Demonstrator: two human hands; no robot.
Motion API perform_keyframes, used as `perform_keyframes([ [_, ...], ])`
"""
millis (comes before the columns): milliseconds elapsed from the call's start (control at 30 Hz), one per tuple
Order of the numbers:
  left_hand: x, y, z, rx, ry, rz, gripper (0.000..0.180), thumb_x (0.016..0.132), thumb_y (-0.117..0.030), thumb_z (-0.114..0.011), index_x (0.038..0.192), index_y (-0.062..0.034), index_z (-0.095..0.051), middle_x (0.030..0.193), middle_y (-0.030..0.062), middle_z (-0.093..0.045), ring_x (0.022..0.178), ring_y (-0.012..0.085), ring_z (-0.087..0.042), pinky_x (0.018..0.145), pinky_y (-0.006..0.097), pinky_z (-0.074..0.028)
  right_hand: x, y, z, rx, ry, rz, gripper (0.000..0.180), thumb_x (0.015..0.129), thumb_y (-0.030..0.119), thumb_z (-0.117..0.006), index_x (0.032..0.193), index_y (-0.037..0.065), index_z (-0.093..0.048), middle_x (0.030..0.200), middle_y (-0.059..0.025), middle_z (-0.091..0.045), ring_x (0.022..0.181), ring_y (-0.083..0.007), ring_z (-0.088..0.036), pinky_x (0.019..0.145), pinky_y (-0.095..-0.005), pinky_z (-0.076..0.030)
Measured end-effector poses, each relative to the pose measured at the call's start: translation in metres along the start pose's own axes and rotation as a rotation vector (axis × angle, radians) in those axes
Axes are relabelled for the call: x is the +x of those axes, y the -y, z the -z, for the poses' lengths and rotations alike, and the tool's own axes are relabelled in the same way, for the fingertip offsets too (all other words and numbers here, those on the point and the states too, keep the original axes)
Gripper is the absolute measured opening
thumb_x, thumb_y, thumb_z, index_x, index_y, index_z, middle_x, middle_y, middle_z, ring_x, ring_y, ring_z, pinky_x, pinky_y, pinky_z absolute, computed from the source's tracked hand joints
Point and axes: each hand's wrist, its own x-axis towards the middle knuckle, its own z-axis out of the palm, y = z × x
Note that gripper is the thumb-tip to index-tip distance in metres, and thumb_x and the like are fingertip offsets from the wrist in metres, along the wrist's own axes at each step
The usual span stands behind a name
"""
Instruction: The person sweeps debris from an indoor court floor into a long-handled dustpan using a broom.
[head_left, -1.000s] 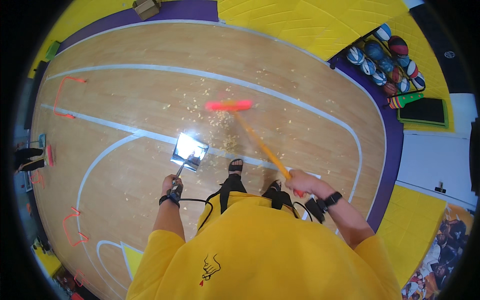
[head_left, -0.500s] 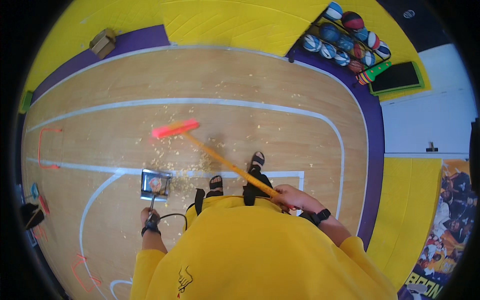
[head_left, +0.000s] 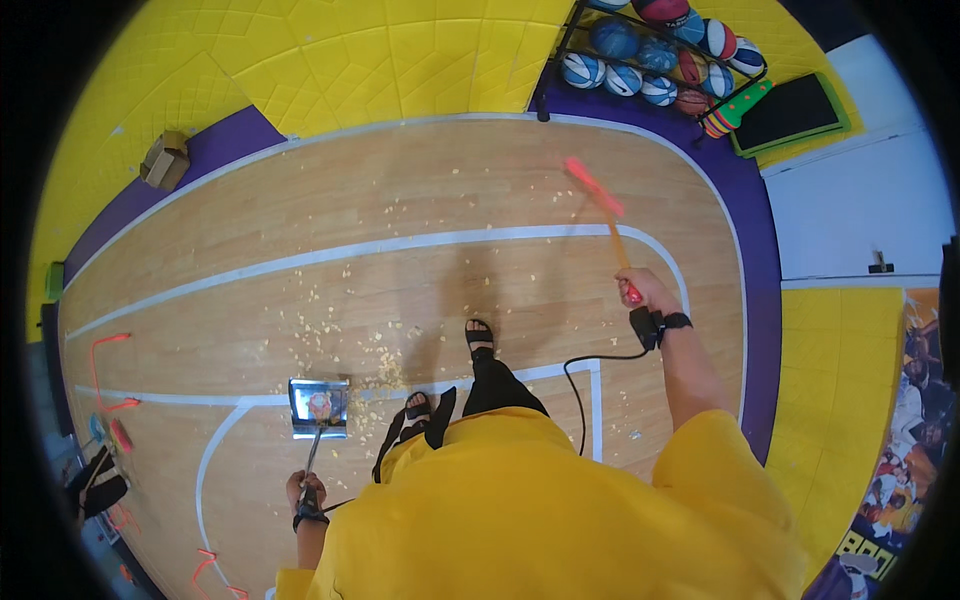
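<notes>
My right grip [head_left: 645,289] is clamped around the red end of the slim, round orange handle [head_left: 621,249] of a broom, whose bar-shaped pink-red head [head_left: 594,187] lies ahead of that grip and slightly to its left; I cannot tell whether its bristles meet the floor. My left grip [head_left: 306,490] is closed on the thin rod [head_left: 315,450] of a dustpan [head_left: 320,408], a squarish, glossy pan with mirror-like patches, just ahead of those fingers. Pale yellow, irregular flakes [head_left: 380,372] are strewn ahead of my left grip, densest just to the right of the pan. Under them runs smooth, wood-grained flooring [head_left: 400,190], crossed by flat white lines [head_left: 180,399]. A thin black cable [head_left: 569,367] loops left and down from beside my right wrist. Between my two grips stand my black strapped sandals [head_left: 480,334]. Well beyond my right grip sit round, panelled basketballs [head_left: 658,53] and a green cone [head_left: 735,108]; far ahead and left of my left grip, a boxy brown carton [head_left: 166,160] rests beside quilted yellow padding [head_left: 400,60].
</notes>
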Motion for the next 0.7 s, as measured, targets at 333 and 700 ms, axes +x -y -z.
perform_keyframes([
  [333,-0.021,0.051,-0.171,0.070,-0.052,0.062,0.010,0.076,-0.010,-0.044,0.072,-0.0040,-0.037,0.053,0.0008,-0.038,0.039,0.0075,-0.036,0.032,0.016,-0.034,-0.037,-0.051,-0.044,-0.745,0.208,-0.162,0.024,0.073,0.019,-0.047,0.063,-0.002,-0.053,0.055,-0.0120,-0.055,0.047,-0.0205,-0.055,0.042,-0.0322,-0.045],
  [700,0.017,0.061,-0.224,0.002,0.005,0.182,0.015,0.077,-0.015,-0.040,0.064,-0.0076,-0.037,0.050,-0.0012,-0.035,0.037,0.0083,-0.034,0.034,0.019,-0.033,-0.132,-0.012,-0.089,-0.768,0.702,-0.223,0.023,0.068,0.018,-0.055,0.080,-0.001,-0.052,0.056,-0.0034,-0.048,0.041,-0.0094,-0.043,0.037,-0.0212,-0.034],
])
